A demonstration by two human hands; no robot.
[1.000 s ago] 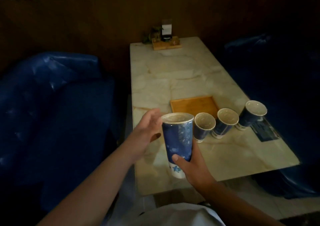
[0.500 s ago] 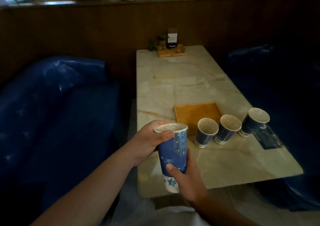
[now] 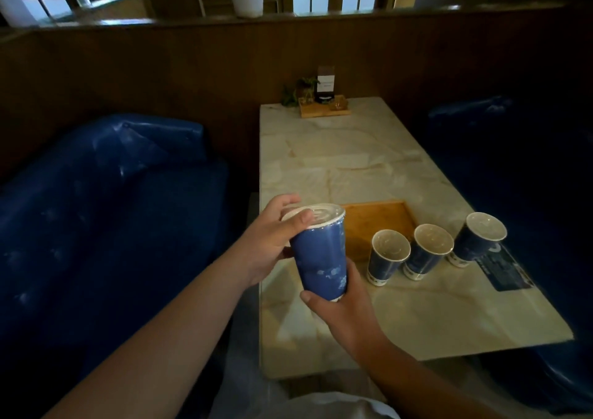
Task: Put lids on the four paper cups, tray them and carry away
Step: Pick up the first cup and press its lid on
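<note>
Lidding step, first cup. Right hand [image 3: 345, 309] is gripping the tall blue cup [image 3: 321, 258] near its base, above the bench [image 3: 353, 162] edge; left hand [image 3: 272, 242] fingers [image 3: 300, 221] are curling over the lid [image 3: 316, 215], pressing it. Three open cups [image 3: 388, 258] are standing beside the wooden tray [image 3: 378, 223]. Next, likely: seat the rim fully, then tray it.
</note>
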